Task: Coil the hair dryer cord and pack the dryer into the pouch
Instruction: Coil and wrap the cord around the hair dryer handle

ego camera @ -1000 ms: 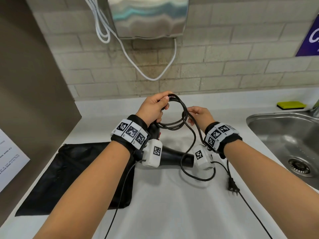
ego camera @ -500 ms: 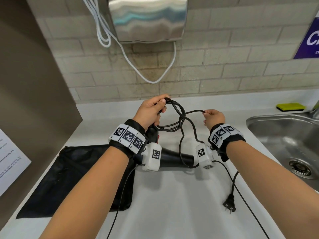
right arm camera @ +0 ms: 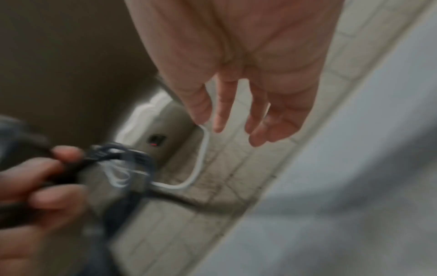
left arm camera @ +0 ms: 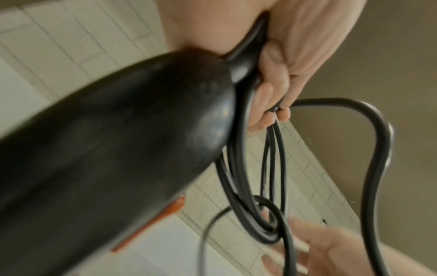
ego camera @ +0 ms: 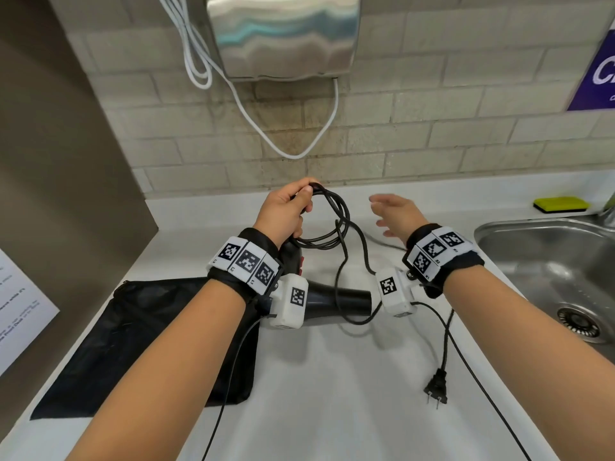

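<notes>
My left hand [ego camera: 293, 207] grips the black hair dryer's handle together with several loops of its black cord [ego camera: 336, 221]; the left wrist view shows the fingers [left arm camera: 274, 104] curled round the cord beside the dryer body [left arm camera: 113, 149]. The dryer barrel [ego camera: 339, 302] points right, just above the counter. My right hand [ego camera: 394, 212] hovers right of the loops with fingers [right arm camera: 236, 112] spread, holding nothing. The loose cord end trails to the plug [ego camera: 436, 387] lying on the counter. The black pouch [ego camera: 139, 341] lies flat at the left.
A steel sink [ego camera: 559, 274] is set into the counter at the right, with a yellow sponge [ego camera: 560, 204] behind it. A wall-mounted steel hand dryer [ego camera: 283, 34] with a white cable [ego camera: 289, 151] hangs above. A brown wall panel [ego camera: 50, 194] borders the left.
My right hand has let go of the cord and opened. The freed strand has dropped, and the plug has slid a little nearer on the counter.
</notes>
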{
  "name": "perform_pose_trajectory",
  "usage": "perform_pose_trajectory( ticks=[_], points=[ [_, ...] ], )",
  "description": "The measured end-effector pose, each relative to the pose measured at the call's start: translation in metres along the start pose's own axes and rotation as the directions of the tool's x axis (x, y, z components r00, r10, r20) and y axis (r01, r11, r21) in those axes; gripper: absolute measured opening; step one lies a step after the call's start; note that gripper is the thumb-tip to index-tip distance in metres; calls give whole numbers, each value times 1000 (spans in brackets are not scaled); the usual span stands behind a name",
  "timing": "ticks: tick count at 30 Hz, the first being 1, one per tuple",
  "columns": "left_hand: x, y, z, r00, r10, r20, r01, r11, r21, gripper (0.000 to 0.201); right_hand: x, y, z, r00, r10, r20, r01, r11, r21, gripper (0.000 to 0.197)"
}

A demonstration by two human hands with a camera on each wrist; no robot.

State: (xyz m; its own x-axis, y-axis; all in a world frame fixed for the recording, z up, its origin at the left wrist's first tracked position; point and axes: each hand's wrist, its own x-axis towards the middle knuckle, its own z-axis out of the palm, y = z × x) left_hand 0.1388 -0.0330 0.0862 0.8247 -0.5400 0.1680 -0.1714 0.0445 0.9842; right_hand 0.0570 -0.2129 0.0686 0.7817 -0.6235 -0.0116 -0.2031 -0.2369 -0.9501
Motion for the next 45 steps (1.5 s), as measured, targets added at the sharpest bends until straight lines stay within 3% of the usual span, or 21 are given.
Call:
perform_pose_trajectory(
  ticks=[4,6,10,15,20,23,25,27,29,32,35,37,39,42,45],
  points=[
    [4,-2,7,999,-2,-51,3,1000,27,25,-26,-30,5,952,-175,250,188,982,-29,26],
    [5,-1,9,998,8,-59,-5,999,43,24,-32,-34,7,923,-222,314,266,958,-105,26],
    [4,-1,12,997,10,-76,-6,999,53,21,-36,-34,8,902,-347,257,395,904,-165,25],
    [6,1,9,995,5,-96,3,997,83,20,-46,-37,6,853,-407,326,471,870,-147,17],
    [5,2,9,999,-48,7,48,999,21,23,-43,-37,21,869,-489,78,495,863,-101,14],
    [3,4,9,996,-60,63,60,998,4,22,-45,-37,30,853,-493,169,495,868,32,14],
    [1,4,10,993,-57,99,55,998,14,22,-49,-35,36,843,-499,202,505,863,24,19],
    [0,5,11,992,-62,114,61,998,15,23,-47,-29,37,831,-550,79,556,820,-134,37],
    [-1,5,9,993,-60,103,60,998,6,25,-43,-22,34,841,-540,-31,518,821,-241,47],
    [0,6,5,995,-45,94,47,999,-11,25,-35,-10,31,910,-409,-70,396,905,-154,25],
    [-1,5,4,995,-51,85,53,998,-26,23,-32,-1,27,978,-186,98,197,973,-121,20],
    [-1,5,3,995,-53,84,55,998,-22,22,-33,0,26,950,-69,305,119,982,-148,13],
    [-1,5,4,994,-51,92,53,999,-12,21,-35,-2,27,902,-18,431,79,989,-124,11],
    [-1,5,7,993,-50,109,51,999,-2,21,-35,-4,34,912,-44,407,75,995,-60,24],
    [-3,5,9,990,-56,131,55,998,7,28,-33,-1,40,945,-85,314,72,996,55,20]
  ],
)
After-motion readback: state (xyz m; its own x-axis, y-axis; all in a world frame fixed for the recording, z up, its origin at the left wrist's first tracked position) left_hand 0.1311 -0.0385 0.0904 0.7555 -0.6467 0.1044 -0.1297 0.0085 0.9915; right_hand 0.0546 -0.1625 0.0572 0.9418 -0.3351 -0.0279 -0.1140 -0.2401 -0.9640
